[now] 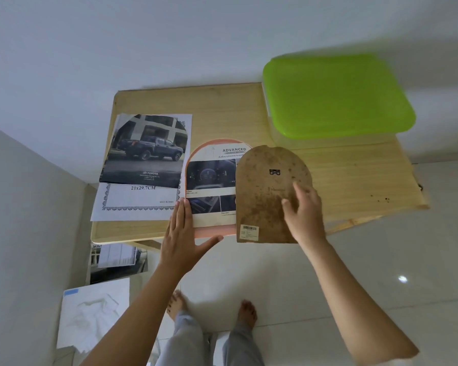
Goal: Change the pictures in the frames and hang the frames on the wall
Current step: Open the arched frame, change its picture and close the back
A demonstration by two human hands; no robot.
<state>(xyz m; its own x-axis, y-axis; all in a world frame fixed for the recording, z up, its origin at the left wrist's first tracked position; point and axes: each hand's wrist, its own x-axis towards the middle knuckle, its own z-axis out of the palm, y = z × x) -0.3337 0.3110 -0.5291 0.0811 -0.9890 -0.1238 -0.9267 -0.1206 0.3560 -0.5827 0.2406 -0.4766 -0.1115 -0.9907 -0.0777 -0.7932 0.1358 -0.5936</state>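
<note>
An arch-topped pink frame point(214, 231) lies face down near the front edge of a wooden table point(354, 175), with a cut-out car brochure picture point(210, 178) laid in it. My left hand point(181, 233) rests flat on the frame's left edge, fingers straight and thumb spread along its bottom. My right hand point(303, 211) grips the brown arched backing board point(267, 191) by its right edge and holds it over the frame's right half. The board has a small metal hanger near its top and a barcode sticker at the bottom.
A Toyota truck print point(146, 150) lies on a white insert sheet point(138, 202) left of the frame. A green-lidded plastic box point(336, 96) stands at the table's far right. Papers point(95, 310) lie on the tiled floor at the left, by my bare feet.
</note>
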